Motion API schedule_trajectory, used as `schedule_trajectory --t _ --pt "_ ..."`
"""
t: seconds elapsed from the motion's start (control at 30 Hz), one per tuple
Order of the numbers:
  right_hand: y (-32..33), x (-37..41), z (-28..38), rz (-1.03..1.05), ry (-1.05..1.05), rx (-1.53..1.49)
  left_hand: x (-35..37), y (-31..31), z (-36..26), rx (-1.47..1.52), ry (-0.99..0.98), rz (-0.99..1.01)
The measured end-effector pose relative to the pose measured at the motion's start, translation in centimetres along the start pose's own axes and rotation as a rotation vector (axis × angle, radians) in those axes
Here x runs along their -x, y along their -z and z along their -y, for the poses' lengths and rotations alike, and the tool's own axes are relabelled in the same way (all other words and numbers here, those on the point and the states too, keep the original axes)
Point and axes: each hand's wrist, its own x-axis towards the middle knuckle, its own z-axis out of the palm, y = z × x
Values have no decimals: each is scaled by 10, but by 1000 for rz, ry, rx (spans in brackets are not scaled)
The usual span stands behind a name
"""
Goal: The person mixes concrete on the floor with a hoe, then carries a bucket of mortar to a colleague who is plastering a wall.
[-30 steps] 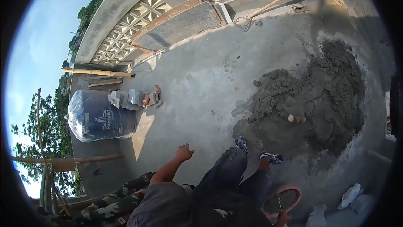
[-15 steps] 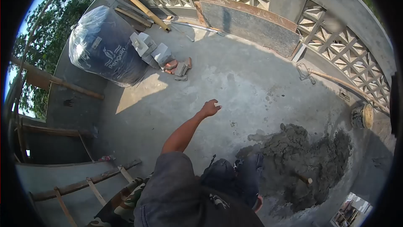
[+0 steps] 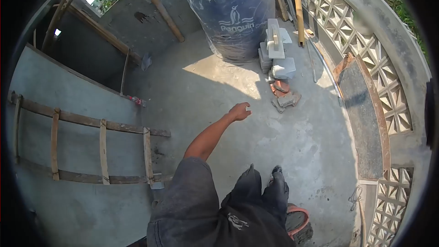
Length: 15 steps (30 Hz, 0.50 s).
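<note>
My left hand [image 3: 240, 111] is stretched out in front of me over the bare concrete floor [image 3: 196, 91], fingers loosely bent and apart, holding nothing. Closest to it are broken grey and red brick pieces [image 3: 286, 99], beyond its fingertips and not touched. Behind those pieces stands a stack of pale blocks [image 3: 283, 68], with a white plastering float [image 3: 275, 41] leaning on top. My right hand is out of view. Beside my right leg, a bucket with an orange rim [image 3: 299, 217] shows partly, with grey mortar [image 3: 303, 235] by it; my body hides the rest.
A large plastic-wrapped blue water tank [image 3: 228, 14] stands ahead. To the left, a wooden ladder [image 3: 103, 151] rests by a low wall [image 3: 73, 91]. A board [image 3: 363, 119] leans against the patterned block wall [image 3: 398, 105] on the right. A bamboo pole [image 3: 298, 9] stands near the tank.
My view has turned left, bringing the tank and ladder nearer the middle. The large mortar patch has left view, and the orange-rimmed bucket shows more. My left hand stays outstretched.
</note>
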Motion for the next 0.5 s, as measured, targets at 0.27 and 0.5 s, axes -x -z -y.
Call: schedule_trajectory --t 0.27,0.5 --pt "-133 -27 253 135 326 312 136 116 475 243 1034 -420" --pt "-316 14 467 213 573 539 166 298 536 1071 1054 -764"
